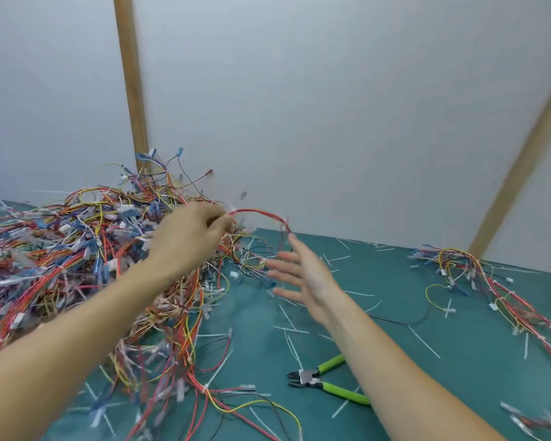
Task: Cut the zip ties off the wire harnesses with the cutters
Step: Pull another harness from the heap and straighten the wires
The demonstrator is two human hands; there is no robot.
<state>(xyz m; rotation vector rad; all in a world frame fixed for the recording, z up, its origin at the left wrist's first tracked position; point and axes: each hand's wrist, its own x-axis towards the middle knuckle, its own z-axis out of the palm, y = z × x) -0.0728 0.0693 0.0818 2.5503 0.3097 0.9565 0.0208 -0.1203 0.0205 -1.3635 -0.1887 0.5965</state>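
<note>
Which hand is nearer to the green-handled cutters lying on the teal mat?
Right. The open right hand hovers above the mat, just beyond the green-handled cutters. The left hand is farther off, gripping a red wire harness at the big pile.

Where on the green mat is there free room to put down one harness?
The barest patch of mat lies between the right hand, the cutters and the small bundle, with only loose cut ties. The left side is crowded by the big pile.
</note>
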